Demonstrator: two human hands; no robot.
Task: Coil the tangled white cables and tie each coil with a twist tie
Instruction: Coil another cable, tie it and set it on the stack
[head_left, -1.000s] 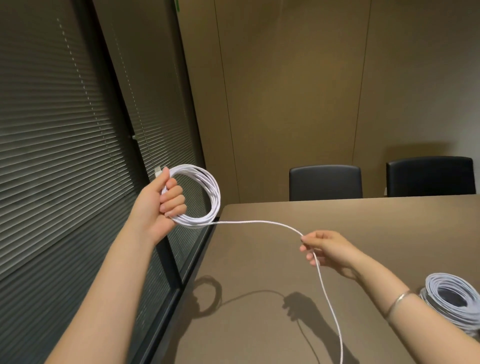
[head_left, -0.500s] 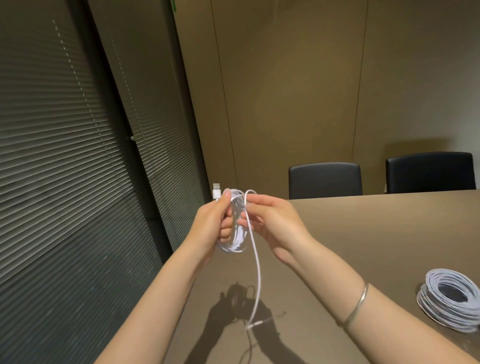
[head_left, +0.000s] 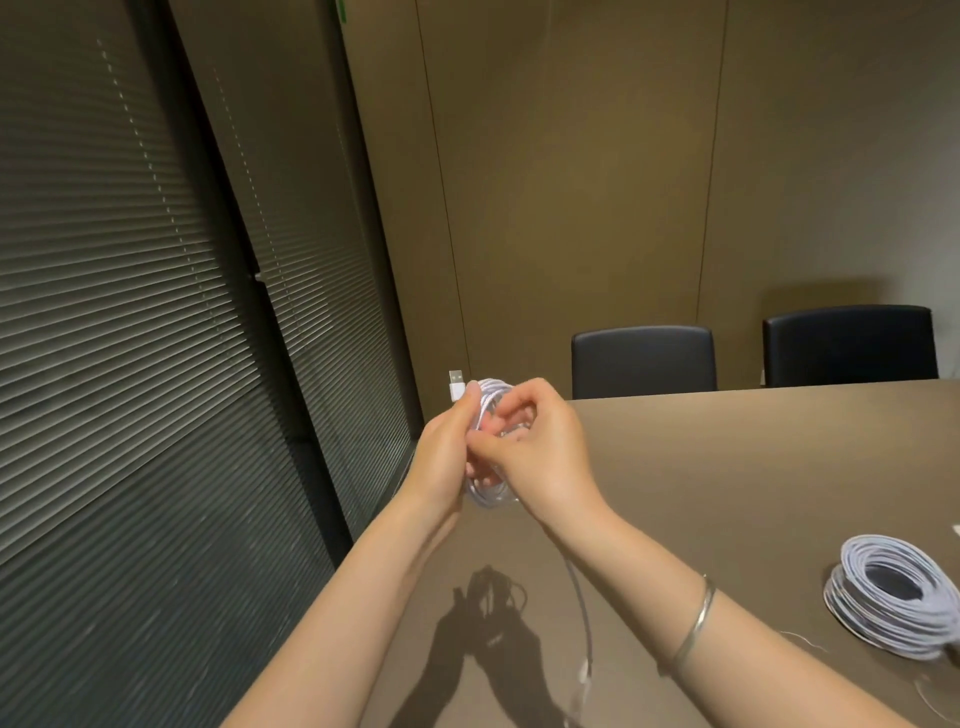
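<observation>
My left hand (head_left: 447, 447) grips a small coil of white cable (head_left: 488, 488) held above the brown table's left edge; its USB plug (head_left: 456, 385) sticks up past my thumb. My right hand (head_left: 535, 447) is curled around the coil from the right, fingers pinching the strands at the top. The cable's loose tail (head_left: 581, 613) hangs down from under my right wrist toward the table, blurred, with a connector near its lower end. A second, larger coil of white cable (head_left: 898, 597) lies flat on the table at the right edge. No twist tie can be made out.
The brown table (head_left: 753, 467) stretches to the right and back. Two black chairs (head_left: 644, 358) (head_left: 849, 343) stand along its far edge. Dark window blinds (head_left: 156, 338) fill the left side, close to the table's left edge.
My hands came together from a wide spread; my right hand brought the strand to the coil and now closes over it. The hanging tail has become shorter and swung right.
</observation>
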